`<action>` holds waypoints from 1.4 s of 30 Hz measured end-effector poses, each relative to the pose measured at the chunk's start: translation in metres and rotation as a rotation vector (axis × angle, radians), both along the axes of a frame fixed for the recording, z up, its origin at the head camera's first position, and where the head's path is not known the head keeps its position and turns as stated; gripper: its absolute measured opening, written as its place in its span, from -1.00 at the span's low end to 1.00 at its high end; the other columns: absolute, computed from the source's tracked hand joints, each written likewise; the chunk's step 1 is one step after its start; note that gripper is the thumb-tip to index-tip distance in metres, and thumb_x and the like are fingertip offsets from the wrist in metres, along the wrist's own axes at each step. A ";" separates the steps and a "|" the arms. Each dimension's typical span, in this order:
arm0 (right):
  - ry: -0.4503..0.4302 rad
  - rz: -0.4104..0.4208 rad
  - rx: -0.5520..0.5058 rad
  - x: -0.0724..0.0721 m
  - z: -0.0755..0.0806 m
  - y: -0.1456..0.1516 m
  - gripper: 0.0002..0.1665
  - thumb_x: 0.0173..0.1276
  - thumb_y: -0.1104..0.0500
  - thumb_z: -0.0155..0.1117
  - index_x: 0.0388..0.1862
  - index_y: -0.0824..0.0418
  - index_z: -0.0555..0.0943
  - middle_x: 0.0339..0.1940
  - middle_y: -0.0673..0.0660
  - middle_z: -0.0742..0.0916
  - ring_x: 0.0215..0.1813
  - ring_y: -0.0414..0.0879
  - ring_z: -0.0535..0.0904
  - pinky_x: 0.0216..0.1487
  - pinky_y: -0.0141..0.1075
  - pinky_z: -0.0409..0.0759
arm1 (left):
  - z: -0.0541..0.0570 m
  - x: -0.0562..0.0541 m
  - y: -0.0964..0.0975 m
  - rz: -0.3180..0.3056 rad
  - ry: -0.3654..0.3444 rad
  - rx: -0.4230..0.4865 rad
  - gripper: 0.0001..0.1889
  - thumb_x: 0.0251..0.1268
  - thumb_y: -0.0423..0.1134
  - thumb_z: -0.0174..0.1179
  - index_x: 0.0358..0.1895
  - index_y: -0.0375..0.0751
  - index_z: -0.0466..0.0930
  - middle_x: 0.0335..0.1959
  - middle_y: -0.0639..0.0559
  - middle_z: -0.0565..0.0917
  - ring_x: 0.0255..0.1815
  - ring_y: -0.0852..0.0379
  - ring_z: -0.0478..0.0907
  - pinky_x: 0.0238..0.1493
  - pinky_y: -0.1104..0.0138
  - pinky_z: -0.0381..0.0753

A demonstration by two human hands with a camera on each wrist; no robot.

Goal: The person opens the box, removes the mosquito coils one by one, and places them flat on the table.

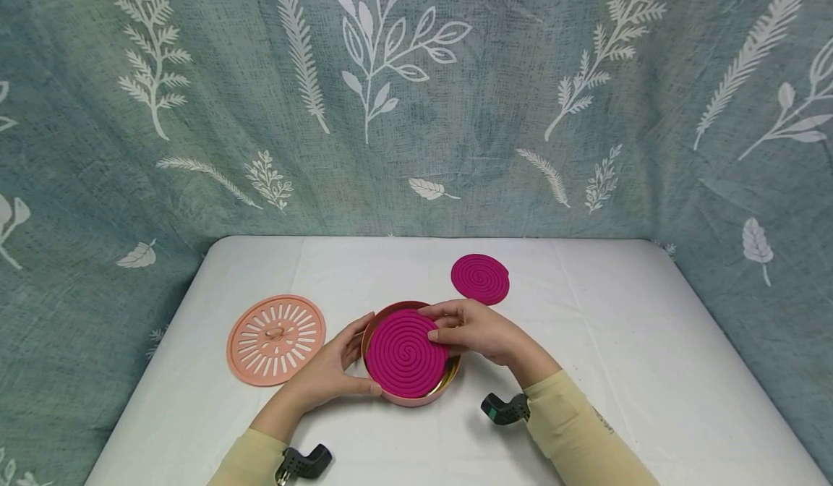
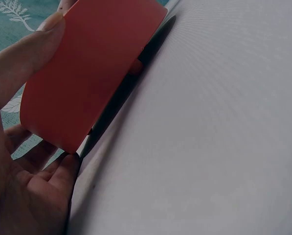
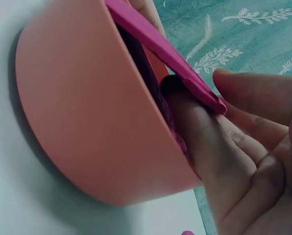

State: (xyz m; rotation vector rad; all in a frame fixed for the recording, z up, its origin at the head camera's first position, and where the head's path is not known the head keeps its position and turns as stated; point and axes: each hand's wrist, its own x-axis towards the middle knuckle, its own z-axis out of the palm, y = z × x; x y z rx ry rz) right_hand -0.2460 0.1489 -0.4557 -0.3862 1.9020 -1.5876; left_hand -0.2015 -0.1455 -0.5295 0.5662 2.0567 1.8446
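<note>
A round coral tin [image 1: 411,401] with a gold inside stands on the white table, seen from outside in both wrist views. My left hand [image 1: 332,372] holds its left side, thumb at the near rim and fingers round the far left. Across the tin's mouth lies a magenta mosquito coil [image 1: 405,354], tilted, its right edge raised. My right hand [image 1: 480,330] pinches that edge. The right wrist view shows the thumb above the coil [image 3: 160,44] and a finger beneath it, inside the tin. The coil hides most of the tin's inside.
To the left, a slotted coral lid [image 1: 260,370] with a small ring handle lies flat. Behind my right hand lies a second magenta coil [image 1: 480,278]. A green leaf-patterned curtain [image 1: 481,146] hangs behind the white table [image 1: 625,356].
</note>
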 end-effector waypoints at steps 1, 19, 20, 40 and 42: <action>0.006 0.003 0.010 0.000 0.000 0.000 -0.43 0.35 0.25 0.36 0.33 0.28 0.50 -0.05 0.22 0.74 -0.14 -0.01 0.72 -0.11 -0.11 0.77 | 0.000 0.000 0.000 0.002 -0.002 -0.004 0.22 -0.17 -0.29 0.63 0.59 0.06 -0.01 0.51 0.07 0.19 0.53 0.20 0.06 0.48 0.44 0.10; 0.065 -0.033 0.060 0.000 -0.008 0.007 -0.46 0.32 0.21 0.40 0.29 0.15 0.57 -0.14 0.17 0.74 -0.31 -0.12 0.67 -0.34 -0.26 0.76 | -0.003 0.000 0.000 0.006 0.004 -0.008 0.23 -0.17 -0.25 0.64 0.60 0.04 -0.01 0.51 0.04 0.19 0.53 0.16 0.06 0.47 0.43 0.11; 0.064 -0.038 0.060 0.000 -0.008 0.008 -0.46 0.33 0.21 0.40 0.29 0.16 0.57 -0.14 0.17 0.75 -0.32 -0.12 0.66 -0.35 -0.27 0.76 | -0.003 -0.001 0.000 0.008 0.002 -0.010 0.23 -0.18 -0.25 0.64 0.60 0.04 -0.01 0.51 0.06 0.19 0.53 0.18 0.07 0.47 0.44 0.11; 0.002 -0.155 -0.071 -0.003 -0.008 0.021 -0.40 0.38 0.28 0.31 0.40 0.19 0.45 -0.16 0.22 0.72 -0.38 -0.11 0.62 -0.35 -0.29 0.74 | -0.002 -0.001 0.000 0.016 -0.012 -0.026 0.25 -0.21 -0.26 0.65 0.60 0.10 -0.01 0.52 0.18 0.16 0.52 0.27 0.06 0.46 0.45 0.12; 0.001 -0.186 -0.083 -0.003 -0.008 0.023 -0.39 0.38 0.28 0.31 0.40 0.19 0.44 -0.19 0.21 0.72 -0.39 -0.10 0.62 -0.34 -0.28 0.74 | -0.002 -0.001 0.000 0.015 -0.016 -0.027 0.25 -0.20 -0.26 0.65 0.60 0.12 -0.01 0.52 0.19 0.16 0.52 0.27 0.06 0.46 0.45 0.12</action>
